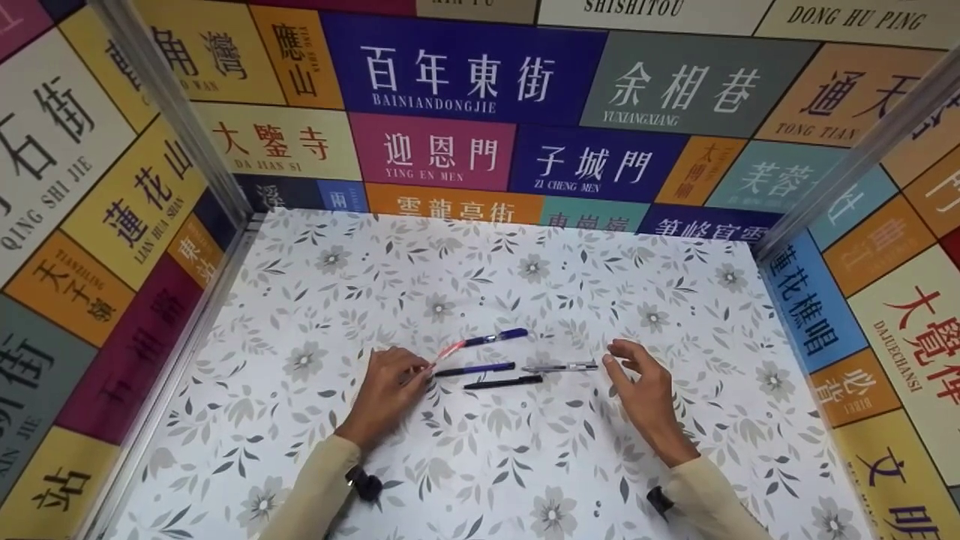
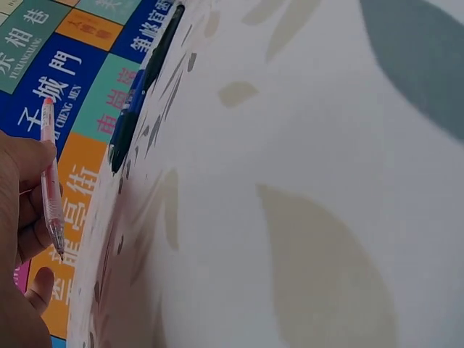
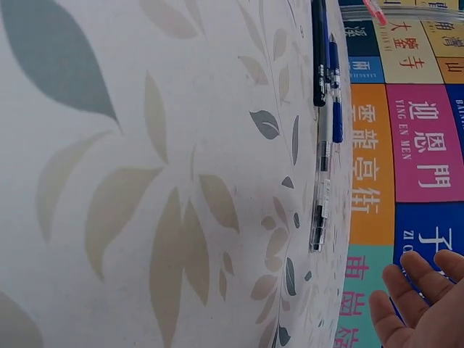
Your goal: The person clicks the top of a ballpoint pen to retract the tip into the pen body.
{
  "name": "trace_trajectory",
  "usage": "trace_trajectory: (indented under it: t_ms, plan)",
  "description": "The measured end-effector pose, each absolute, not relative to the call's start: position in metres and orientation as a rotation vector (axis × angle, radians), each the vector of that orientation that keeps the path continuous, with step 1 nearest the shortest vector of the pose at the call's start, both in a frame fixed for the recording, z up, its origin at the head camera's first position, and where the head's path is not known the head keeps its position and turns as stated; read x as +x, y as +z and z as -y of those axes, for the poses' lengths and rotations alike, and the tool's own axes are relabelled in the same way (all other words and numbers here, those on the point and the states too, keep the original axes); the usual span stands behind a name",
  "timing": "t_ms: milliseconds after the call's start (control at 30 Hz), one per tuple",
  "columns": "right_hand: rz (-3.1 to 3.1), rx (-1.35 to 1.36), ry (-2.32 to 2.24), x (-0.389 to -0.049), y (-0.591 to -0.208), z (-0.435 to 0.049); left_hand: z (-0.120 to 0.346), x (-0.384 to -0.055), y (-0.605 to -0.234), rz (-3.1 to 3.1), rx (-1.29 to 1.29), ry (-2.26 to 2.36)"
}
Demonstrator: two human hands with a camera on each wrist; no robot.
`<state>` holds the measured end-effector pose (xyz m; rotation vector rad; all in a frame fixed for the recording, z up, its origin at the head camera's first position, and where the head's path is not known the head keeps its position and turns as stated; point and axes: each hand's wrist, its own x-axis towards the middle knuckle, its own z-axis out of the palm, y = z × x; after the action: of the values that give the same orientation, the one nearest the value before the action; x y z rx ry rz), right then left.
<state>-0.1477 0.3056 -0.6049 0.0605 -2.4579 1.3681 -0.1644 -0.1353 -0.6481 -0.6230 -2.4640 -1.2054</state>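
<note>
My left hand (image 1: 385,391) pinches a pink-red pen (image 1: 450,349) between thumb and fingers. In the left wrist view this pen (image 2: 51,170) is held clear of the table, its clear tip pointing down. To the right of that hand lie a blue pen (image 1: 495,337), a dark pen with a blue barrel (image 1: 478,369), a black pen (image 1: 504,382) and a transparent pen (image 1: 562,367). My right hand (image 1: 643,390) is just right of the transparent pen, apart from it. Its fingers are loosely bent and hold nothing, as the right wrist view also shows.
A white cloth with grey flowers and leaves covers the table (image 1: 525,292). Panels with coloured sign blocks stand at the back (image 1: 465,71), left (image 1: 52,247) and right (image 1: 892,322), joined by metal posts at the corners. Dark straps circle both wrists.
</note>
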Motion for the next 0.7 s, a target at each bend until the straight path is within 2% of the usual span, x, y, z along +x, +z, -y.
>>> trace_trajectory:
  t_ms: [300,700]
  plan:
    - [2.477,0.021,1.38,-0.145,-0.603,-0.305,0.125,-0.167,-0.647,2.453,-0.632,-1.233]
    - [2.421,0.096,1.384,-0.146,-0.601,-0.305,0.109,-0.172,-0.641,2.406,-0.661,-1.255]
